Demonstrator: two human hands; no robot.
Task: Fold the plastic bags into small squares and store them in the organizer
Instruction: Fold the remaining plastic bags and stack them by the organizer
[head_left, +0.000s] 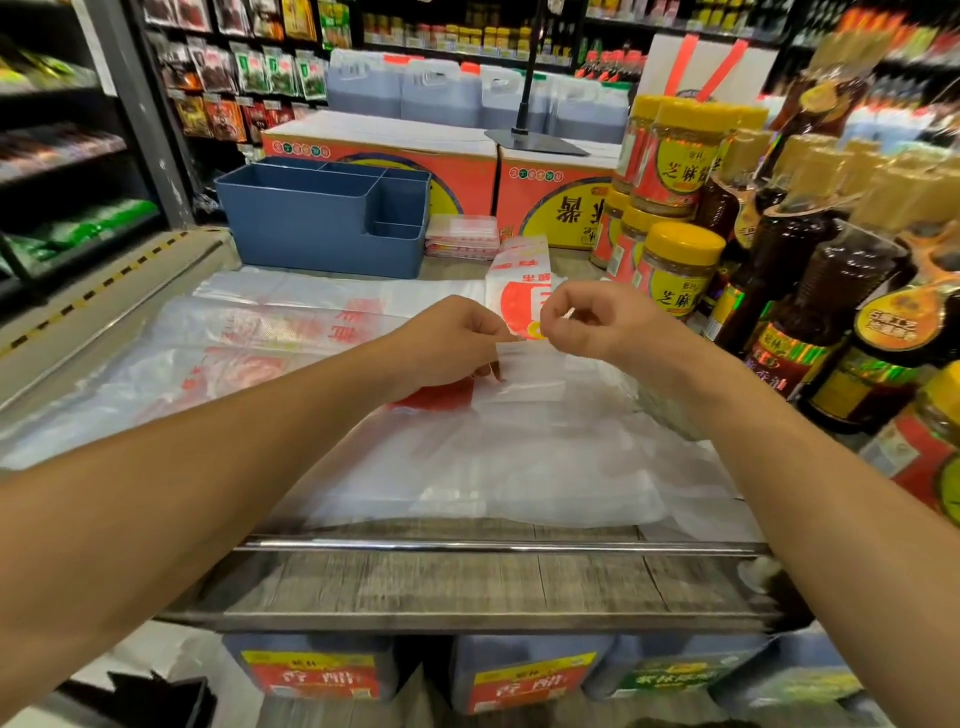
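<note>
A clear plastic bag (519, 457) with red print lies spread on the counter in front of me. My left hand (457, 338) pinches its far top edge, lifted slightly off the counter. My right hand (587, 322) pinches the same edge just to the right, fingers curled. More flat bags (249, 332) lie spread to the left. A folded bag (519, 280) with red print stands behind my hands. The blue organizer (322, 218), with several compartments, stands at the back left. A stack of folded bags (462, 239) lies right of it.
Jars with yellow lids (675, 260) and dark sauce bottles (831, 291) crowd the right side. Red cartons (395, 156) stand behind the organizer. A metal rail (493, 545) runs along the counter's near edge, above jugs (311, 675) below.
</note>
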